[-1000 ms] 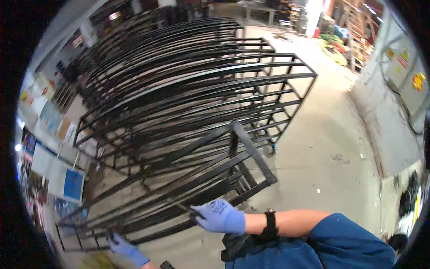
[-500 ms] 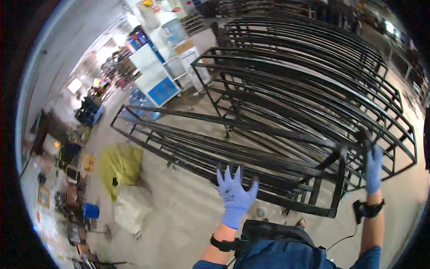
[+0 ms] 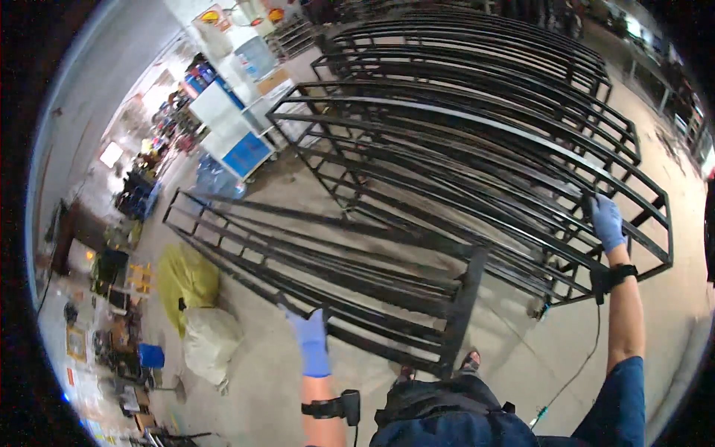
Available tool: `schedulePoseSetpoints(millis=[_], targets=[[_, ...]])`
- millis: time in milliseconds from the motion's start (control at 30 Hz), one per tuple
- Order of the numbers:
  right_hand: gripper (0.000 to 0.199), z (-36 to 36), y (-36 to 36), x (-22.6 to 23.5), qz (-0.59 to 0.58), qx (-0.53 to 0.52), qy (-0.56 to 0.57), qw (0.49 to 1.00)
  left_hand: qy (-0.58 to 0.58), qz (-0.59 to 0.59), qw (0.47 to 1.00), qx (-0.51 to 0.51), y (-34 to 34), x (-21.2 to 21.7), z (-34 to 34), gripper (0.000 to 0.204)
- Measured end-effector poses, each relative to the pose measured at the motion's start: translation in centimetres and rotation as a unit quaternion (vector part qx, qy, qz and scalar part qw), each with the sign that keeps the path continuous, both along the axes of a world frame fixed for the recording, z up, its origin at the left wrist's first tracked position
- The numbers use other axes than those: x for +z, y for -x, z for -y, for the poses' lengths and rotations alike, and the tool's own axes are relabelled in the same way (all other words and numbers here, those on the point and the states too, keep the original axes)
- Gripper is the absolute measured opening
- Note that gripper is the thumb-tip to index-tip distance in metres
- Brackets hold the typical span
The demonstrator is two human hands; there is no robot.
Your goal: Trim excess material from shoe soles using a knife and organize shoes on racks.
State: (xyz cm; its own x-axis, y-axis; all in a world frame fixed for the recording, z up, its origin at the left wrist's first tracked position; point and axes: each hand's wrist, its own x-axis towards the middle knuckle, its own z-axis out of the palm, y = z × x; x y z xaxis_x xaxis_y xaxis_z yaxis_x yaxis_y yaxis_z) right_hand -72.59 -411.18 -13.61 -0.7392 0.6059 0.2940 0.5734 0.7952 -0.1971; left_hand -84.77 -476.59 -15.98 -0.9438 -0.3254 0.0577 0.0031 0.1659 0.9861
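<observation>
Left hand (image 3: 311, 344), blue-gloved, fingers loosely together, rests on the near left edge of a black welded steel bar frame (image 3: 320, 276) standing low and tilted over the concrete floor (image 3: 521, 350); whether it grips a bar, cannot tell. Right hand (image 3: 607, 221), also gloved, closed around the near right corner of a tall stack of black curved steel frames (image 3: 477, 141). Judged progress: one frame apart from the stack, the rest not yet handled. Count: one separate frame; stacked frames too many and overlapping to count. Far left: one yellow sack (image 3: 185, 277), one white sack (image 3: 208, 339), one blue cabinet (image 3: 246, 153).
</observation>
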Motion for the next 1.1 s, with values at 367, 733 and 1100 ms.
schedulePoseSetpoints(millis=[367,733,1100], targets=[[0.024,1.7,-3.6,-1.0,-0.025,0.007,-0.053,0.998,-0.053,0.042,0.998,-0.016,0.5,-0.6,8.8,0.096],[0.022,-6.1,-7.0,-3.9,-0.009,-0.071,-0.046,0.996,-0.013,0.091,0.996,-0.012,10.4,1.0,7.5,0.095],[0.033,-8.6,-2.0,-6.4,0.146,-0.119,-0.036,0.981,-0.036,0.055,0.998,0.007,20.1,-3.4,7.2,0.09]])
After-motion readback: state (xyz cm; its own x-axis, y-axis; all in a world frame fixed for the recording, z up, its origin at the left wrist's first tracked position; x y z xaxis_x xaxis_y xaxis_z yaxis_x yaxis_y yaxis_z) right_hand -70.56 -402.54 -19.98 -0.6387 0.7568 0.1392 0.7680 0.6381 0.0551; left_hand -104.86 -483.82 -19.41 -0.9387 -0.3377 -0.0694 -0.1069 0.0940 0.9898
